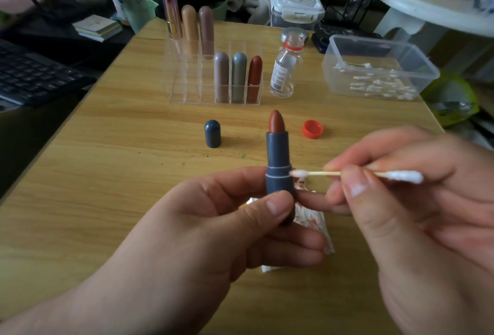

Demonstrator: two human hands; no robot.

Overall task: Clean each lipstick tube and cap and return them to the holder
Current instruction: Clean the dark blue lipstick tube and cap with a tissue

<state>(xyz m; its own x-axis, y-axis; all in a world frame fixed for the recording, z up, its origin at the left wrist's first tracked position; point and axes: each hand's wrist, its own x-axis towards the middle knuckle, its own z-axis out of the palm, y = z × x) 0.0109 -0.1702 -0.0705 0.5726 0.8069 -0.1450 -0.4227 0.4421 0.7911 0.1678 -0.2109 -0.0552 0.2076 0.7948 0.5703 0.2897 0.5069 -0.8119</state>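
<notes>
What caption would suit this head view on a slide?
Left hand holds an uncapped blue lipstick tube upright while the right hand touches a cotton swab to its side.

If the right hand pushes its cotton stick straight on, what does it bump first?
The blue lipstick tube that the left hand holds upright. The right hand aims its cotton swab at the tube's ringed middle. The tip looks on or nearly on it, though depth is unclear.
</notes>
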